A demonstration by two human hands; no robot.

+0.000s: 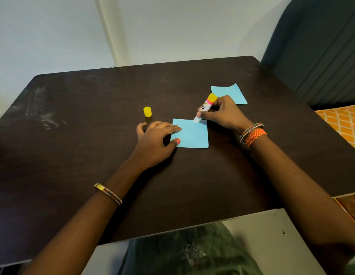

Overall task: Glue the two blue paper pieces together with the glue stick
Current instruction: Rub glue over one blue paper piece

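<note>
Hands: right (224,114) clamps glue stick (206,108) (tip at far edge), left (154,139) flat on paper (192,134).

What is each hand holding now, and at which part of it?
The right hand grips the glue stick around its middle, tip on the near blue paper. The left hand grasps nothing; it presses that paper's left edge flat.

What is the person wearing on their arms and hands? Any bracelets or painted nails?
Both forearms are bare, with no sleeves. The left hand has a pink-painted thumbnail and a thin gold, patterned bangle further up the arm. The right hand has a thin beaded bangle and an orange braided thread band at the wrist.
</note>
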